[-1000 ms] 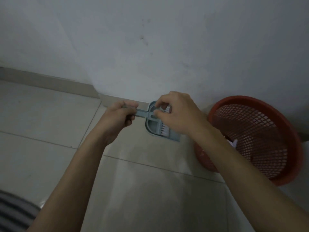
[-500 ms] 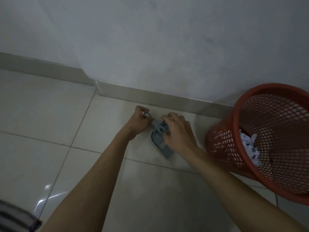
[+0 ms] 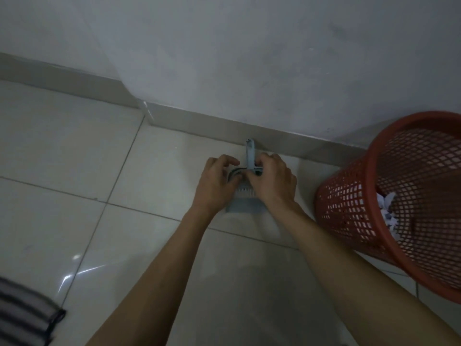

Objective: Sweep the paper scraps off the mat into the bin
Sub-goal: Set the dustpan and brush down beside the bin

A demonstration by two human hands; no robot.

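Dustpan: blue dustpan [image 3: 245, 206] lies flat on the floor tiles [image 3: 74, 151] at centre frame, its handle [image 3: 249, 152] pointing up toward the skirting [image 3: 287, 141]; a small brush [image 3: 243, 191] sits nested in it, white bristles showing.
Left hand: left hand [image 3: 217, 186] has its fingers curled over the pan's left rim, holding it.
Right hand: right hand [image 3: 273, 181] grips the base of the handle, fingers wrapped round it.
Bin: red mesh bin [image 3: 389, 196] stands at right, tilted toward the camera, near the pan but apart from it.
Scraps: white paper scraps [image 3: 388, 213] already lie inside the bin.
Mat: only a striped corner of the mat [image 3: 25, 310] shows at lower left; whether scraps remain on it cannot be told.
Stage: probably putting the tools down, or parting them for another pass.
Risk, brush: pulled unevenly, the clipped brush may jam or snap free and skid across the smooth tile.
Risk, bin: the right forearm lies close to the light bin; a careless swing could tip it and spill the scraps.
Risk, leftovers: bits clinging to the bristles could fall on the floor.
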